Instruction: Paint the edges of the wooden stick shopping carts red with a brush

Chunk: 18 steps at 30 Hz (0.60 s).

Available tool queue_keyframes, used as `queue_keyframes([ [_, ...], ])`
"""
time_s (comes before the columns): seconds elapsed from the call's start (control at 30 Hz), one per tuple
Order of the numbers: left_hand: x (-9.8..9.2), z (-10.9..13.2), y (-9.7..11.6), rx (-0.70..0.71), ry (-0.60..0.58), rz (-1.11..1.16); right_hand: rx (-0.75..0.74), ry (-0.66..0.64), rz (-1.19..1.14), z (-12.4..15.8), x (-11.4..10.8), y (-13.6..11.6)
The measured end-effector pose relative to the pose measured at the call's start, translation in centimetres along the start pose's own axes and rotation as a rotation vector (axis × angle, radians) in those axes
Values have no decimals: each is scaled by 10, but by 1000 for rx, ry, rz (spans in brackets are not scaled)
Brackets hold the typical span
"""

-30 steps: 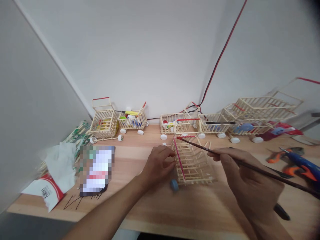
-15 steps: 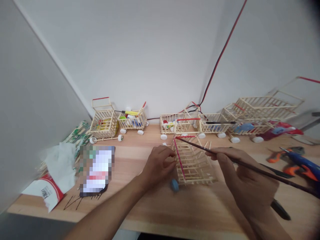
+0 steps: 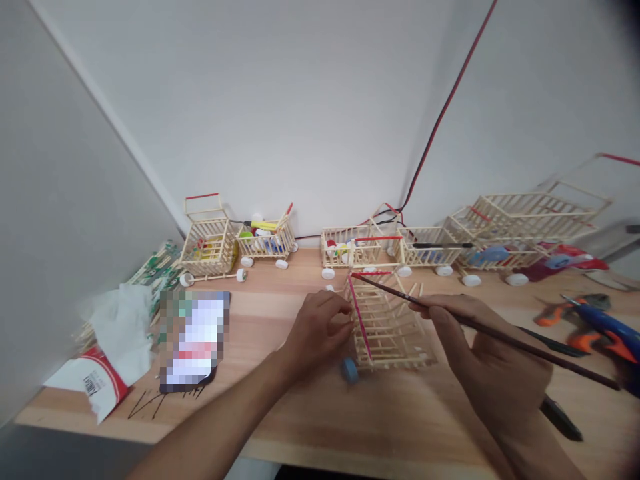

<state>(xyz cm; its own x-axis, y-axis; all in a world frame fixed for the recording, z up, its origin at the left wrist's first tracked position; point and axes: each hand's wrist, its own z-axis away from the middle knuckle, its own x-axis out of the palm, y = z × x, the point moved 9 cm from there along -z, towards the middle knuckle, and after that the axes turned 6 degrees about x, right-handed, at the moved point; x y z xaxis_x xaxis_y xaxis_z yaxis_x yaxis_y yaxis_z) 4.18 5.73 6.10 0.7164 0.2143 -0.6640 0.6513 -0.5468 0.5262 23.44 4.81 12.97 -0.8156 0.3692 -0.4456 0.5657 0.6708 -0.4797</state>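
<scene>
A miniature shopping cart (image 3: 387, 327) made of thin wooden sticks lies tipped on the table in front of me, with pinkish-red paint along some of its edge sticks. My left hand (image 3: 323, 327) grips its left side between thumb and fingers. A blue wheel (image 3: 349, 371) shows below those fingers. In my right hand (image 3: 487, 360) a slender dark paintbrush (image 3: 465, 318) is held like a pen. Its tip touches, or comes very near, the painted upper left corner of the cart.
Several finished stick carts (image 3: 207, 247) with white wheels line the wall. At left lie a phone (image 3: 197, 343), crumpled tissue (image 3: 125, 320) and a torn package (image 3: 95, 380). A blue tool (image 3: 603, 323), orange-handled pliers (image 3: 555, 312) and a dark-handled tool (image 3: 563, 419) lie at right.
The brush and my right hand have shifted very slightly. My left hand and the cart stay in place.
</scene>
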Motion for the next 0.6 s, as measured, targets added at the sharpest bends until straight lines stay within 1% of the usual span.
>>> queue_keyframes([
  [0.13, 0, 0, 0, 2, -3, 1, 16, 23, -18, 1, -3, 1],
  [0.2, 0, 0, 0, 11, 3, -2, 26, 11, -36, 2, -1, 3],
  [0.33, 1, 0, 0, 17, 4, -14, -2, -27, -46, 2, 2, 2],
  [0.47, 0, -1, 1, 27, 6, -15, -34, -13, 31, 2, -1, 0],
  [0.6, 0, 0, 1, 25, 5, -24, -32, -21, 16, 4, -1, 1],
])
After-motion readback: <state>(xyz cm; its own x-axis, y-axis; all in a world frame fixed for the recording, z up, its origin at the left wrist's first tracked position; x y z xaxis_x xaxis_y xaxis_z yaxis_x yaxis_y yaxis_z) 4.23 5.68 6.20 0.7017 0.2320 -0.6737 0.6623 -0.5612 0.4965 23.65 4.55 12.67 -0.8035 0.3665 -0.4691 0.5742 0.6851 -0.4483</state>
